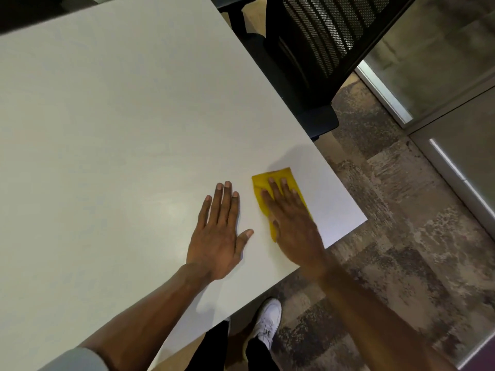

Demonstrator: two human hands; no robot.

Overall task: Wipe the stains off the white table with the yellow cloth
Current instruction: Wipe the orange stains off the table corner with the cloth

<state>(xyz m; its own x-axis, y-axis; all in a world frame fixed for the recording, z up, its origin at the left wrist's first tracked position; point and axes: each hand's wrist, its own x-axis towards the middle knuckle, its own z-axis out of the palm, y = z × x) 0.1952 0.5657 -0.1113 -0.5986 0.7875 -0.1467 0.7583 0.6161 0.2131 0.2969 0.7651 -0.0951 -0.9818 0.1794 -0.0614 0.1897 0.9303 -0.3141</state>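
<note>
Near the white table [120, 116] corner, both hands lie flat, right hand [292, 226] pressing the yellow cloth [261, 183].

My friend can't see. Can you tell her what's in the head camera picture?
A person's right hand presses a folded yellow cloth flat on a white table near its corner. The left hand rests flat beside it, apart from the cloth. A black mesh chair stands behind.

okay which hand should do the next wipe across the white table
Right. The right hand already presses flat on the yellow cloth near the table's corner; the left hand lies bare on the tabletop beside it.
</note>
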